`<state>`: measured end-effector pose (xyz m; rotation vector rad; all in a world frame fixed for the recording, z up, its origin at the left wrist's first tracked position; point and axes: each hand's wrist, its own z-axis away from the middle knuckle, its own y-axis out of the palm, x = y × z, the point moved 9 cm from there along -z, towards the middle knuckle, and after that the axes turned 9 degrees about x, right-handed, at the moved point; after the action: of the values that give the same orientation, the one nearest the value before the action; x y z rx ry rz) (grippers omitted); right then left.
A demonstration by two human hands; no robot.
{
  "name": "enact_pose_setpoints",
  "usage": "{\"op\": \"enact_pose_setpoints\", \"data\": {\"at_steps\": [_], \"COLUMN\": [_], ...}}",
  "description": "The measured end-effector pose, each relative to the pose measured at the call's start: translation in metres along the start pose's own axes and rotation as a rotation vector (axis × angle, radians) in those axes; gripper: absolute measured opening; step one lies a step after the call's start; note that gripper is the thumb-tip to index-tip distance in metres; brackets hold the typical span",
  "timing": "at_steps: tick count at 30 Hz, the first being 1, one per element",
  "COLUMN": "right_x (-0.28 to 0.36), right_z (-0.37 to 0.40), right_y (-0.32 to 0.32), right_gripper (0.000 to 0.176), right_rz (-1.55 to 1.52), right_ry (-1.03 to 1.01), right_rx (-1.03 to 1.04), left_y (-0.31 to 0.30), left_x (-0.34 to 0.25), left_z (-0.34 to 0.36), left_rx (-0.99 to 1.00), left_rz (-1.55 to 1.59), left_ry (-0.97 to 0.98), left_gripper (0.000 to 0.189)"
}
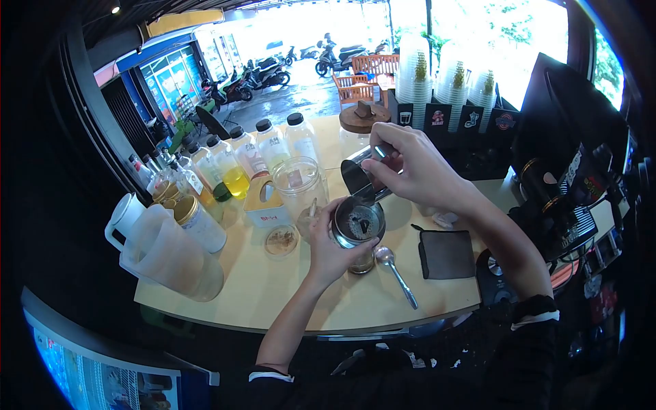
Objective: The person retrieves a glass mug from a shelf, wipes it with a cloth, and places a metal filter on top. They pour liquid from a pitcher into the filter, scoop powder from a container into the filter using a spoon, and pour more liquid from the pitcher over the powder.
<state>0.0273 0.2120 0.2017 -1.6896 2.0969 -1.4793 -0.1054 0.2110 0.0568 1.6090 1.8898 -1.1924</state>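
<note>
My left hand (333,247) is wrapped round a metal coffee dripper (370,236), whose inside shows dark liquid with bubbles on top. A drinking glass (362,264) shows directly under the dripper. Above it, my right hand (408,162) grips a shiny metal pitcher (355,178), tilted with its mouth toward the dripper. Whether a stream runs between them is hard to make out. To the right of the glass lies a metal spoon (398,277), and farther right a folded dark cloth (447,254).
Left of my hands stand a clear jar (298,183), a tissue box (265,205), a round lid (281,240) and a large plastic pitcher (174,256). Several bottles (236,179) line the back left. Stacked cups (414,75) fill a black holder. A dark machine (567,178) stands at right.
</note>
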Motion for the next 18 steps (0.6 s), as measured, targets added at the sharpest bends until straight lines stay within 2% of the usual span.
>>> {"op": "enact_pose_setpoints", "data": {"at_steps": [5,7,11,16,18], "right_x": [0.010,0.013,0.013,0.017,0.003], "right_z": [-0.003,-0.003,0.001,0.008,0.011], "right_y": [0.006,0.006,0.005,-0.004,-0.006], "right_gripper": [0.025,0.025,0.025,0.024,0.023], "right_rz": [0.063,0.059,0.036,0.120,-0.046], "right_ry": [-0.028,-0.051,-0.038,-0.025,0.060], "right_rx": [0.042,0.033,0.031,0.039,0.029], "left_y": [0.001,-0.001,-0.004,-0.009,-0.010], "left_x": [0.010,0.009,0.006,-0.010,-0.015], "left_z": [0.005,0.007,0.008,0.011,0.012], "left_rx": [0.002,-0.003,0.001,0.027,0.014], "left_rz": [-0.071,-0.188,-0.170,-0.368,-0.389], "left_ry": [-0.045,-0.078,-0.058,-0.037,-0.015], "left_gripper": [0.084,0.089,0.090,0.089,0.089]}}
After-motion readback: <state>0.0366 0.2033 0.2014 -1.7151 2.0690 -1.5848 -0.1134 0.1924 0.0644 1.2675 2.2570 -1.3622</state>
